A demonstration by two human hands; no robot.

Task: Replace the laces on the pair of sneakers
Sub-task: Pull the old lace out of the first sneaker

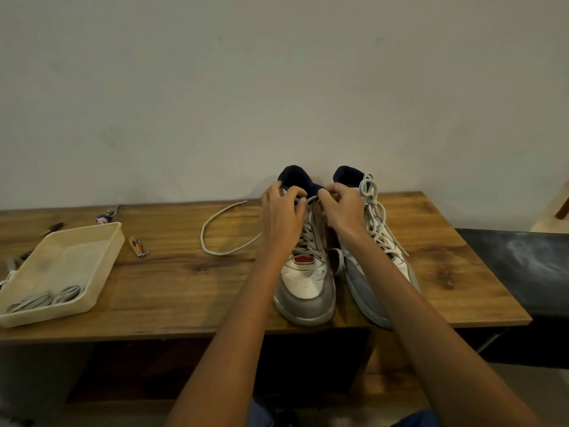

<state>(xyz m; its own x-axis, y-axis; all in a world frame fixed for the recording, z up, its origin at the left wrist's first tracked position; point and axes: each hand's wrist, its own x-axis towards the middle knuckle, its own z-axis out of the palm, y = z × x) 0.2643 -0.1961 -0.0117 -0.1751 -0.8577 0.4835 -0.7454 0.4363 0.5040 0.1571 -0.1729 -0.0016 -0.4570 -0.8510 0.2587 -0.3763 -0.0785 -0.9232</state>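
We are standing both sneakers toes toward us near the table's (172, 282) front edge, keeping the eyelets facing up. At the left sneaker's (304, 282) collar, our left hand (281, 215) and right hand (343, 211) are each pinching the lace (311, 199); its free end is looping toward the back edge. The right sneaker (374, 251) is standing laced. Spare laces are lying in the tray (101, 263) at the left edge.

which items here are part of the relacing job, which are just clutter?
In the job: left sneaker, right sneaker, loose lace, tray holding grey laces, left hand, right hand.
Lying about: nail clipper, keychain, dark tool.
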